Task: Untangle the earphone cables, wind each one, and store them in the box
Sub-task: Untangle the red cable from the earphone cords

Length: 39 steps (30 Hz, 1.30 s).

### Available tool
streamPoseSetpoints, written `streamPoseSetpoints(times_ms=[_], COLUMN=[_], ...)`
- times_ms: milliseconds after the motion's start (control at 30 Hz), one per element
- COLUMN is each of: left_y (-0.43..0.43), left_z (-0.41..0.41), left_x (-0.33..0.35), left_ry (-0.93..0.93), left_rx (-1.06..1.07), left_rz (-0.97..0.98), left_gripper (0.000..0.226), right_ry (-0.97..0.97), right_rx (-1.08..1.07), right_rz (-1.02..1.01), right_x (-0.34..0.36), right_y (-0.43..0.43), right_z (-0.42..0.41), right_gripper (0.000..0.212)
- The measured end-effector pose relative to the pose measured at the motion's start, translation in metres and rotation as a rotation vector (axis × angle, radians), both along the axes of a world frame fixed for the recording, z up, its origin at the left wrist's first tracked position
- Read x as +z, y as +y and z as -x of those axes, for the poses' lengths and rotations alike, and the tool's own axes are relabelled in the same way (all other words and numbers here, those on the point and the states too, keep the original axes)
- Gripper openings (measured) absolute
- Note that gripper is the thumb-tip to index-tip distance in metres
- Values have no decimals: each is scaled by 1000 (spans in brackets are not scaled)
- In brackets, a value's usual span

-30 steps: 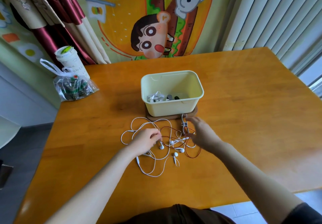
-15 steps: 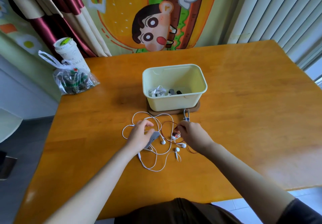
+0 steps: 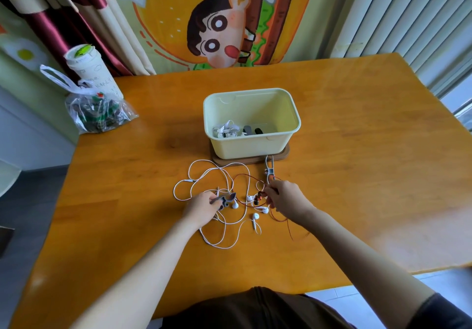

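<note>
We see tangled earphone cables [image 3: 235,205] — white and red — on the table [image 3: 357,175], just in front of the box [image 3: 250,147]. The left hand [image 3: 201,207] grips a grey clip [image 3: 227,198]; the right hand [image 3: 286,198] pinches the red cable [image 3: 259,197].

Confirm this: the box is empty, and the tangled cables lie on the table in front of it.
Not empty: the head view shows the box holding a white earphone bundle. The tangled cables do lie on the table in front of it.
</note>
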<state>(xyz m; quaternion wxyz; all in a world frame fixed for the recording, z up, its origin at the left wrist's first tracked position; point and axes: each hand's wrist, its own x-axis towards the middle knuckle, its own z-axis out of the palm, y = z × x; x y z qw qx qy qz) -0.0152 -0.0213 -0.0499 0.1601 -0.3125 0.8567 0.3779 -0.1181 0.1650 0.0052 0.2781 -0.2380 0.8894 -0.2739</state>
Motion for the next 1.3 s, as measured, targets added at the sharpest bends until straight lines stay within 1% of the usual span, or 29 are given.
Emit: streamPoseSetpoints(times_ms=[100,267,367,467,533,600,667,767,867,1033,1167,1300], left_y=[3,17,29,40,47,54,59,63,66,67,65,67], left_z=[-2,1,4,7,9,12,14,16,16,17,15,15], left_x=[15,31,40,47,53,58,64,68,72,77,78,78], left_ry=[79,160,205,208,207,220,250,295,299,338,386,402], left_rx=[169,400,469,484,515,582,655,693,735,761,736,737], left_rz=[-328,-714,-888,-928,-934,-983,-1056,-1114,-1164,-1142,-1116,-1105], left_gripper=[19,22,23,26,25,25,24,22,24,27,24,27], right_ry=[-22,38,98,149,114,85,55,8,38,86,114,79], right_rx=[-57,-134,-180,-191,-132,-59,-50,-111,-136,-182,-146,-62], right_rz=[3,40,186,432,500,430,356,350,356,332,244,206], right_x=[-2,6,24,51,61,55,44,35,36,39,37,40], right_y=[2,-3,-10,-18,-22,-21,-17,-11,-9,-10,-8,-6], right_z=[5,12,11,5,-1,-7,-12,-16,-17,-18,-16,-16], right_gripper=[25,24,20,14,13,13,12,7,6,29,25,21])
